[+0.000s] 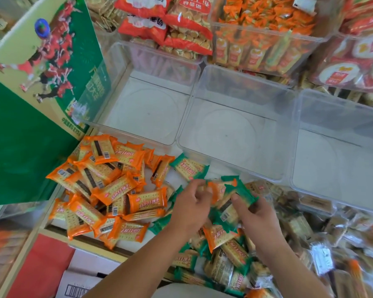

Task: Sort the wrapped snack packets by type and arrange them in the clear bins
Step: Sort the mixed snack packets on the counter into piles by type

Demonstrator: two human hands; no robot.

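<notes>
- Two hands meet low in the centre of the frame. The left hand (192,204) pinches an orange packet (218,188) in curled fingers, and the right hand (257,215) grips a green packet (243,191) under its thumb. The two packets touch.
- Below and right of the hands lies a mixed pile (226,252) of green and orange packets, not yet sorted.
- An orange heap (108,190) sits gathered at centre left, which suggests the sorting by type is partly done.
- Three clear bins (228,134) stand bare just above the hands, so the arranging appears not to have begun.
- Everything rests on a white shelf (219,168) with a pale front edge, in what looks like a shop.
- Stocked bins (267,50) of snacks line the top, a green display board (30,147) fills the upper left, and a cardboard box (84,276) sits lower left.
</notes>
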